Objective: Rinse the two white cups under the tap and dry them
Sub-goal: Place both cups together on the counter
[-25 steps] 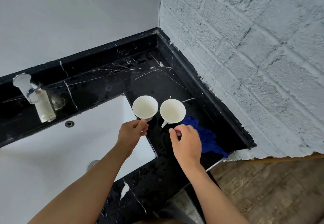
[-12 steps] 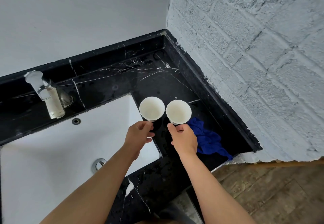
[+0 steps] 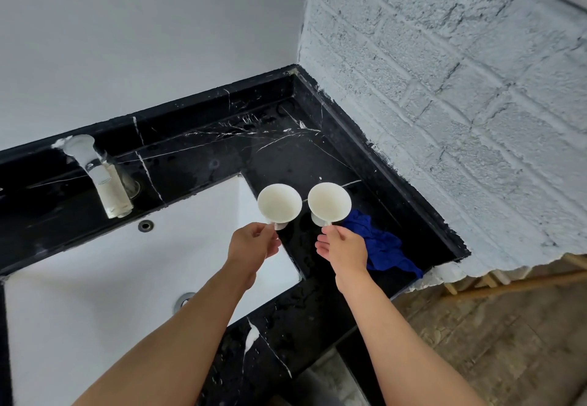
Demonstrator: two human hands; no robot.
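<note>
My left hand (image 3: 254, 244) covers the handle of the left cup (image 3: 279, 203); my right hand (image 3: 344, 248) covers the right cup (image 3: 329, 201) handle and one edge of the blue cloth (image 3: 379, 248). Can't tell if the cup bases touch the desk (image 3: 286, 158). Sink (image 3: 95, 278) and both my forearms run off frame. Tap (image 3: 101, 180) outlet faces away.
</note>
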